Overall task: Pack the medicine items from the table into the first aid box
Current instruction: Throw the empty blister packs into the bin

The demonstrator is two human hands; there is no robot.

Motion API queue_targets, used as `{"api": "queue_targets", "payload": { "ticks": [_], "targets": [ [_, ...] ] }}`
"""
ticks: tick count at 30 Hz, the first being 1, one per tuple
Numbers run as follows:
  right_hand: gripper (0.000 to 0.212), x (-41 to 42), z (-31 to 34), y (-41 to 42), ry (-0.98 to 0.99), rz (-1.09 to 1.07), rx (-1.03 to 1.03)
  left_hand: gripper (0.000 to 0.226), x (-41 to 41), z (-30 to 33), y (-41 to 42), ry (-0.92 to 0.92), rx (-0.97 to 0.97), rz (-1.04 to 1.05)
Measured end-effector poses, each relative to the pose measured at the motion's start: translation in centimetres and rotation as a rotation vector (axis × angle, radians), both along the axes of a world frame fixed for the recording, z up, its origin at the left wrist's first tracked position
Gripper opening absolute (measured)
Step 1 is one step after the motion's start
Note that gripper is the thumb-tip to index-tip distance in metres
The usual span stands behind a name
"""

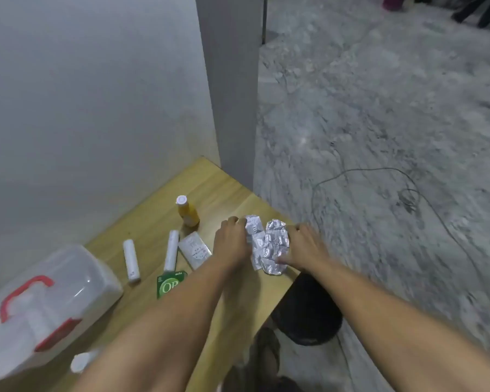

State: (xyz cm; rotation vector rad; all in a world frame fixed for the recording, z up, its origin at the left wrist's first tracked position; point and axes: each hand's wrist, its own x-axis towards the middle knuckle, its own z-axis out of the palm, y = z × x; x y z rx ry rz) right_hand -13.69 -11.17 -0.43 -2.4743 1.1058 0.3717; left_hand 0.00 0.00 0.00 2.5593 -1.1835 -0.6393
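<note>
Foil pill strips (268,247) lie in a loose overlapping pile near the right edge of the table (232,193), and both hands press in on them from either side. The left hand (232,244) curls its fingers against the strips' left margin; the right hand (303,247) closes on the right margin with the thumb on top of the foil. Each grip is narrow and set on the strips, though whether the pile is lifted or only being gathered flat is not clear.

The main risk, as I judge it, is the edge: the pile sits just beside the table's right rim, with a dark bin (306,309) and bare floor below, so a strip squeezed out sideways could slide off. The foil is crumpled and slippery, and the sheets are stacked unevenly, so a pinch at the margins may carry only the top ones and shed the rest.

The strips' long axis runs away from the person, tilted slightly leftward at the far end, roughly parallel to the forearms.

The first aid box (40,304) stands well apart at the table's left, its lid seemingly shut under the red handle. Two white tubes (131,260), a yellow bottle (188,212), a white sachet (195,249) and a green packet (170,284) lie between box and hands.
</note>
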Motion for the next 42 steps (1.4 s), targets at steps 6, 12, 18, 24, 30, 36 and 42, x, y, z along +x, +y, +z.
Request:
{"api": "queue_targets", "payload": {
  "ticks": [6, 12, 18, 24, 30, 36, 42],
  "targets": [
    [0.068, 1.1, -1.6, -1.2, -0.079, -0.153, 0.048, 0.056, 0.8, -1.5, -2.0, -0.053, 0.035, 0.013],
    [0.035, 1.9, -3.4, -2.4, -0.267, -0.35, 0.125, 0.041, 1.6, -3.0, -3.1, -0.101, 0.005, 0.043],
    [0.026, 2.1, -4.1, -3.8, -0.348, -0.438, 0.211, 0.037, 2.8, -3.8, -3.5, 0.01, 0.028, 0.061],
    [0.023, -1.0, -2.7, -6.2, -0.464, -0.384, 0.38, 0.028, 2.0, -1.7, -4.4, 0.147, -0.067, 0.035],
    [0.021, -8.6, -1.8, -7.9, -0.556, -0.388, 0.365, 0.025, -4.8, -0.4, -4.5, 0.191, -0.228, -0.024],
    [0.018, -16.9, -3.7, -8.1, -0.571, -0.415, 0.358, 0.035, -14.6, -1.8, -4.7, 0.249, -0.189, -0.04],
    [0.02, -20.5, -10.7, -6.7, -0.487, -0.408, 0.309, 0.019, -20.3, -8.8, -5.4, 0.175, -0.108, 0.032]
  ]
}}
